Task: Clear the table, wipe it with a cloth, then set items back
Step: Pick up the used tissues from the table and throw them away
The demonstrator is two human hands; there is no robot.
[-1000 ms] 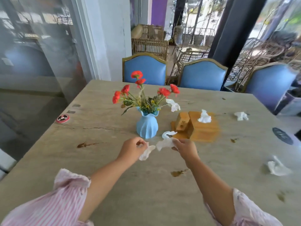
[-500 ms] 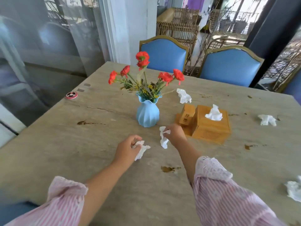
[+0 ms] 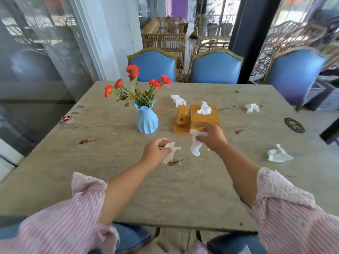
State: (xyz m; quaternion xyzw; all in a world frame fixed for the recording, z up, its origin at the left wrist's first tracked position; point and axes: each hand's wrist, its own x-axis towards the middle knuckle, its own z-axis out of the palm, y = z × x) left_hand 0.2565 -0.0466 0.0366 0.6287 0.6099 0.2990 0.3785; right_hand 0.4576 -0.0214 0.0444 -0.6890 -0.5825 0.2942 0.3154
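My left hand (image 3: 156, 150) pinches a crumpled white tissue (image 3: 171, 151) just above the stone table (image 3: 110, 180). My right hand (image 3: 211, 136) grips a second white tissue (image 3: 196, 146) that dangles below it, right in front of the wooden tissue box (image 3: 204, 117). A wooden toothpick holder (image 3: 181, 117) stands on the box's tray to its left. The blue vase (image 3: 147, 121) with red flowers (image 3: 135, 83) is left of that. Three loose crumpled tissues lie on the table: one behind the box (image 3: 178, 100), one far right (image 3: 252, 107), one near right (image 3: 278, 154).
Brown stains mark the table near my left hand (image 3: 173, 162), at the left (image 3: 86, 141) and at the right (image 3: 238, 132). A round red-and-black sticker (image 3: 67, 118) and a dark oval plaque (image 3: 294, 125) sit near the side edges. Three blue chairs (image 3: 216, 68) line the far edge.
My right hand has moved right and up with its tissue, from beside the vase to in front of the tissue box. My left hand keeps its tissue. The view has shifted back.
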